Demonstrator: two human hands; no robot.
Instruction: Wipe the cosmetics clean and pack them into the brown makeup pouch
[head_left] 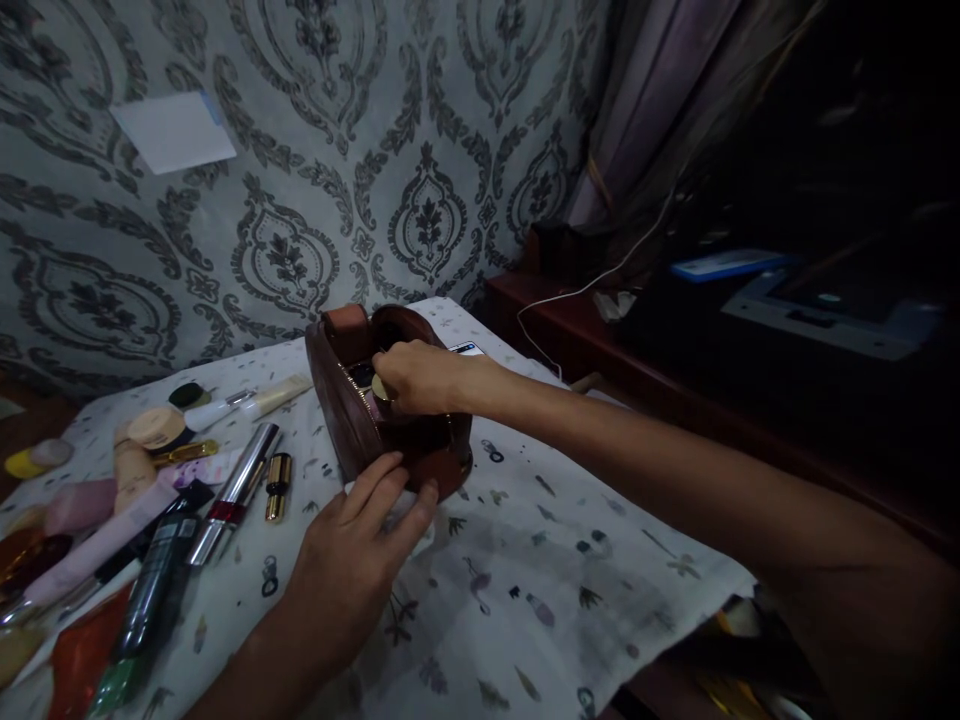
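Note:
An unzipped brown cosmetic bag (pixel 337 420) stands on the cloth-covered table, its opening facing up. My right hand (pixel 420 376) reaches into it from the right, fingers curled round a small round gold-coloured item (pixel 381 388); its lower part is hidden inside the bag. At the bag's near end, my left hand (pixel 364 530) grips the edge with fingers and thumb. Something whitish (pixel 412 512) shows beneath that hand, too covered to name. Left of the bag lie a silver tube with a red band (pixel 234 495) and a small black-and-gold lipstick (pixel 277 487).
Several cosmetics crowd the table's left side, among them a green-capped dark bottle (pixel 154 580), a cream jar (pixel 159 428) and a pale tube (pixel 277 396). Behind my right wrist lies a phone (pixel 466 349). A white cable (pixel 600 270) trails over the dark red furniture (pixel 570 320).

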